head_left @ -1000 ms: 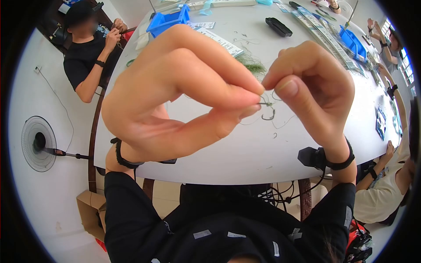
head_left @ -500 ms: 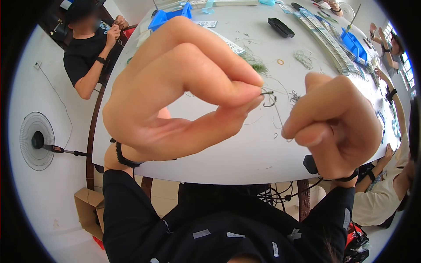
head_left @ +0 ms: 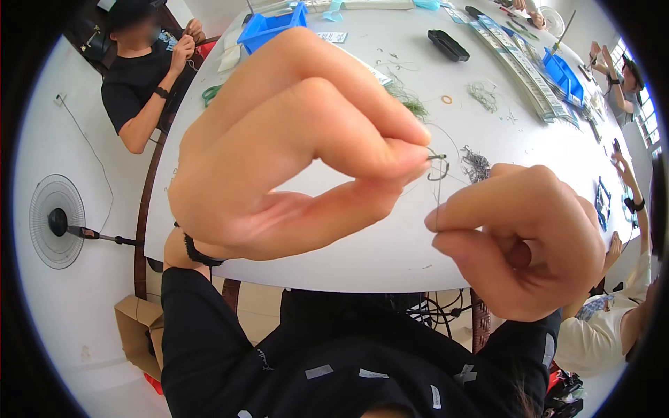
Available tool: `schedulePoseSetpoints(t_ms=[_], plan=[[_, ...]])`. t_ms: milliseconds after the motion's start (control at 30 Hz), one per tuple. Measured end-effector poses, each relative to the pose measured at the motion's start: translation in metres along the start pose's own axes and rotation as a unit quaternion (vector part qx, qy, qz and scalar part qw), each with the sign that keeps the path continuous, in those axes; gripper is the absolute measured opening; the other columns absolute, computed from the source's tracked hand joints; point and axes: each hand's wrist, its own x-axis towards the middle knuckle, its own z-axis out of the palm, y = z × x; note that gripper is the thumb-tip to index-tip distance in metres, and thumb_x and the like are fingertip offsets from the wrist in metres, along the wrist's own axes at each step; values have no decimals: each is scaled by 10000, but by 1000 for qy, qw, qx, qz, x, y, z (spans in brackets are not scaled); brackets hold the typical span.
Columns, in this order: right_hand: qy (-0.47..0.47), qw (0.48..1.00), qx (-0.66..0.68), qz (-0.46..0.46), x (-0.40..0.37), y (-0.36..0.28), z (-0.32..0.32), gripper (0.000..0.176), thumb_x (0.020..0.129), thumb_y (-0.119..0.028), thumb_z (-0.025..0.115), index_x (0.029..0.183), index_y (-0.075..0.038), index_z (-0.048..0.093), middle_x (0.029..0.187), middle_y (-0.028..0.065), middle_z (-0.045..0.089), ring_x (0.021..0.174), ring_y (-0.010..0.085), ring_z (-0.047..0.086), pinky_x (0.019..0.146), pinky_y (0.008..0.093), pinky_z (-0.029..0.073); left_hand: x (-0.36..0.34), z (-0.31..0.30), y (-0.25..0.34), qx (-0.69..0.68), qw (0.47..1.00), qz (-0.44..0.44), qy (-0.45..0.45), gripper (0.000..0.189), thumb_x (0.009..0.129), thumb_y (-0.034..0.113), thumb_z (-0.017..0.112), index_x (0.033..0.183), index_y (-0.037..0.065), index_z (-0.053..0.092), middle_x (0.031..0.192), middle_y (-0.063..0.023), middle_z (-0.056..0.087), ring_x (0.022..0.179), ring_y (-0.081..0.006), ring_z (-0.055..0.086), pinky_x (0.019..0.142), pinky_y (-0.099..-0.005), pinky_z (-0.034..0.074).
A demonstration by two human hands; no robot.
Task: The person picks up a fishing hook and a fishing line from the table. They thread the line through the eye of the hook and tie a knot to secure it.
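Note:
My left hand (head_left: 300,153) is raised over the white table, its thumb and fingertips pinched on a small dark fish hook (head_left: 439,168). The hook's curved part sticks out to the right of the fingertips. A thin line (head_left: 437,198) runs down from the hook to my right hand (head_left: 523,237), which pinches it between thumb and forefinger, a little below and to the right. Behind the hands, a pile of small hooks (head_left: 476,164) and a bundle of green line (head_left: 414,104) lie on the table.
The white table (head_left: 348,273) carries a black tray (head_left: 447,45), blue bins (head_left: 270,29) (head_left: 563,75), an orange ring (head_left: 447,99), tangled line (head_left: 483,96) and long packaged strips (head_left: 516,64). A person (head_left: 143,76) sits at the left; others are at the right.
My right hand has moved down and slightly left, and its grasp has turned. My left hand has shifted slightly right and down with the hook.

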Motion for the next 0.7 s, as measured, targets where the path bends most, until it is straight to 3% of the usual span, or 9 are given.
schedulePoseSetpoints(t_ms=[233,433,533,700], plan=[[30,993,-109,-41,-3,-3,4,293,556,121,648,834,34,618,494,5,498,381,40,300,359,204,174,-2,3,4,25,1000,2,7,260,559,-111,697,757,11,579,848,-154,581,555,-110,422,520,-213,308],[-10,985,-156,-78,-4,-3,-2,320,542,123,642,850,44,615,513,23,521,398,87,299,377,237,190,-8,11,3,36,998,12,41,325,514,-110,739,778,16,599,853,-138,597,571,-115,474,493,-222,315],[-51,981,-176,-58,2,-12,-14,284,570,127,640,840,49,603,546,47,551,427,92,311,407,234,213,-5,6,10,52,999,-4,5,330,497,-112,740,771,13,605,855,-137,604,566,-113,481,485,-231,319],[57,991,-122,22,-2,-2,-7,178,676,139,603,820,37,580,680,84,599,502,82,397,465,208,280,-6,13,10,58,998,11,10,326,478,-106,744,749,17,609,822,-124,607,536,-111,468,479,-239,322]])
